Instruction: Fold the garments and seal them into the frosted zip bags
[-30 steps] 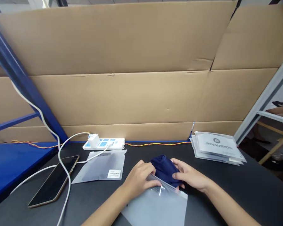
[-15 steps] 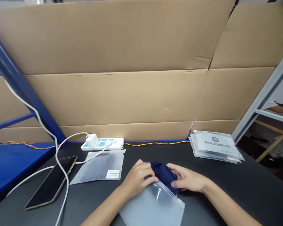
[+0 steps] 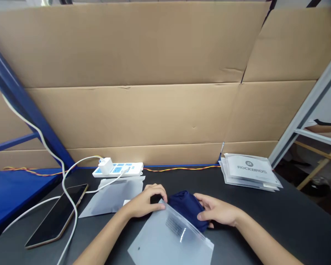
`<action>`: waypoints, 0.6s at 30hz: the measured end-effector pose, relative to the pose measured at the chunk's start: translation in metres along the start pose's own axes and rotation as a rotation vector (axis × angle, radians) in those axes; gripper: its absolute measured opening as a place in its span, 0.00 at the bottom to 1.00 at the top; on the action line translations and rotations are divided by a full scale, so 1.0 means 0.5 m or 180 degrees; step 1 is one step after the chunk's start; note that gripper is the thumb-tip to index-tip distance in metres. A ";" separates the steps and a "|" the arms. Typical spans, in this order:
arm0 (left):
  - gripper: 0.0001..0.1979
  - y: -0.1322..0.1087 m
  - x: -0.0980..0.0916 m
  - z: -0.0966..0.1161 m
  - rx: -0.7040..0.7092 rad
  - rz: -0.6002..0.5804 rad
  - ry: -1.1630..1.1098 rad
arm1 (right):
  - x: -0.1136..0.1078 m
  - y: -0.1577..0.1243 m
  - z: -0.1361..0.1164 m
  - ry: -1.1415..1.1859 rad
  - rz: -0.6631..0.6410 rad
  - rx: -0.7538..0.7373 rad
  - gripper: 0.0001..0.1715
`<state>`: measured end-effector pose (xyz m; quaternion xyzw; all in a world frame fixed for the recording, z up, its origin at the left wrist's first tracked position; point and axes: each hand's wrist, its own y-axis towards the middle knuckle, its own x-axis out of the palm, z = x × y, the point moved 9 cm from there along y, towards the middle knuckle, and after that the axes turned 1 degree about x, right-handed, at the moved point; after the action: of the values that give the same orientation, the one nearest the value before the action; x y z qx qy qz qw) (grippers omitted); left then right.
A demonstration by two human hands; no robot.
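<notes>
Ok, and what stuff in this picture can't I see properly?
Label on the flat bag: head view, mostly covered by the left hand.
Bottom of the clear bag: head view, cut off by the picture's lower edge.
Small print on that bag: head view, too tiny and blurry to read.
Right hand: head view, some fingers hidden behind the blue cloth.

Left hand and right hand bare, with slim fingers and narrow wrists. Left forearm and right forearm likewise bare as far as seen, slender, widening away from wrists. Finer detail blurred.
</notes>
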<state>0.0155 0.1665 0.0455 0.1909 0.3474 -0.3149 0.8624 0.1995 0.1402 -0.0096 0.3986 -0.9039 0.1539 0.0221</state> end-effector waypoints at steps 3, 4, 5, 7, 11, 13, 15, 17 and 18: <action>0.12 0.000 0.009 -0.019 -0.0127 -0.0011 -0.0114 | 0.005 0.003 -0.003 0.0067 -0.0011 -0.0046 0.25; 0.11 0.001 0.014 -0.020 -0.0149 0.0001 -0.0137 | 0.008 0.002 -0.006 0.0095 -0.0044 -0.0067 0.25; 0.10 0.003 0.019 -0.018 -0.0153 0.0013 -0.0161 | 0.013 0.001 -0.009 0.0104 -0.0107 -0.0071 0.26; 0.08 0.006 0.030 -0.009 -0.0118 0.0031 -0.0223 | 0.025 -0.001 -0.012 0.0069 -0.0287 -0.0003 0.28; 0.07 0.014 0.045 0.024 0.0057 0.0058 -0.0542 | 0.033 -0.006 -0.006 -0.0087 -0.0395 0.0229 0.28; 0.06 0.018 0.049 0.037 0.0127 0.0068 -0.0813 | 0.031 -0.006 -0.005 -0.0203 -0.0308 0.0267 0.26; 0.05 0.021 0.055 0.044 0.0131 0.0027 -0.1033 | 0.032 -0.008 0.000 -0.0325 -0.0258 0.0374 0.23; 0.05 0.021 0.060 0.044 0.0092 -0.0008 -0.1135 | 0.032 -0.008 0.005 -0.0375 -0.0166 0.0462 0.23; 0.04 0.021 0.060 0.042 0.0064 -0.0007 -0.1145 | 0.031 -0.007 0.004 -0.0343 -0.0086 0.0442 0.25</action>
<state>0.0496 0.1503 0.0395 0.1398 0.1845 -0.3484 0.9083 0.1917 0.1262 -0.0082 0.4190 -0.8855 0.1942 -0.0521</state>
